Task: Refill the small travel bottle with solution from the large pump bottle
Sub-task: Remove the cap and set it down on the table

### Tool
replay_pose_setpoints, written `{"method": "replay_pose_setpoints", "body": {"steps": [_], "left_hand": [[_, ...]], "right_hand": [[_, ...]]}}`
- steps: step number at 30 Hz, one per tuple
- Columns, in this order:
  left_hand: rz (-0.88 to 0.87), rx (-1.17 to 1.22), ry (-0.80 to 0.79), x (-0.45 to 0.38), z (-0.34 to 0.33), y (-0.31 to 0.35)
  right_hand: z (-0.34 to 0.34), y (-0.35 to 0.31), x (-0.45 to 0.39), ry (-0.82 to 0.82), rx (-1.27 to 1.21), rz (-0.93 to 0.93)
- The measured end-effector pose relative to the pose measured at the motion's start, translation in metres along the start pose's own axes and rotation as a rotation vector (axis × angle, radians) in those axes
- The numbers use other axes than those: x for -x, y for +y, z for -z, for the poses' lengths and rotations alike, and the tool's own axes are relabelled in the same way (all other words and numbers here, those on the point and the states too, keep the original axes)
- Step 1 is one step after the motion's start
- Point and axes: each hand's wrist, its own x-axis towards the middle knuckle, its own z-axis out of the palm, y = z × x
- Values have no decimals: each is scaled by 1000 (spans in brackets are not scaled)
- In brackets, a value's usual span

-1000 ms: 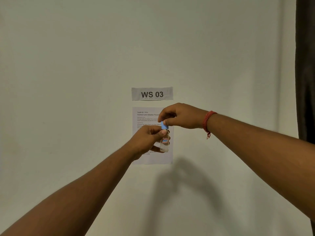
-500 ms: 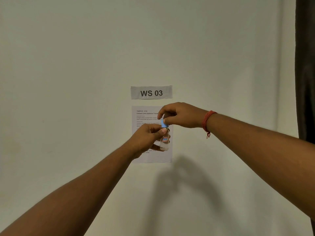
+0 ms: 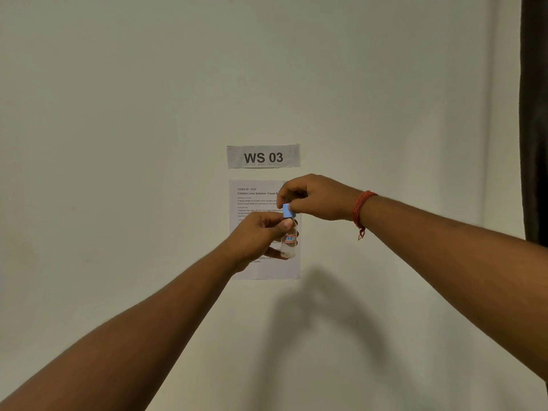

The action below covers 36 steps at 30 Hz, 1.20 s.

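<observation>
The left hand [image 3: 256, 235] grips the small clear travel bottle [image 3: 289, 240] upright in the air, in front of a printed sheet [image 3: 261, 268] on the wall [image 3: 118, 143]. The right hand [image 3: 314, 197], with a red thread band [image 3: 360, 210] at its wrist, pinches the bottle's blue cap [image 3: 288, 211] from above. A "WS 03" label [image 3: 263, 156] hangs just above the sheet.

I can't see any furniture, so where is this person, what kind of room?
Probably a numbered workstation in a test or recording room: a "WS 03" sign and a printed task sheet hang on a plain wall.
</observation>
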Motion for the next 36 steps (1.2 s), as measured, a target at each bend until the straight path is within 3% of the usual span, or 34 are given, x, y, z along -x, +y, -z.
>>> {"method": "replay_pose_setpoints", "body": {"steps": [25,36], "left_hand": [[4,34,9,-2,-6,-5],[31,3,-22,12,-14,-36]], "right_hand": [[-5,18,8,195,-122,-34],[-43,45,35,257,-151,-78]]}}
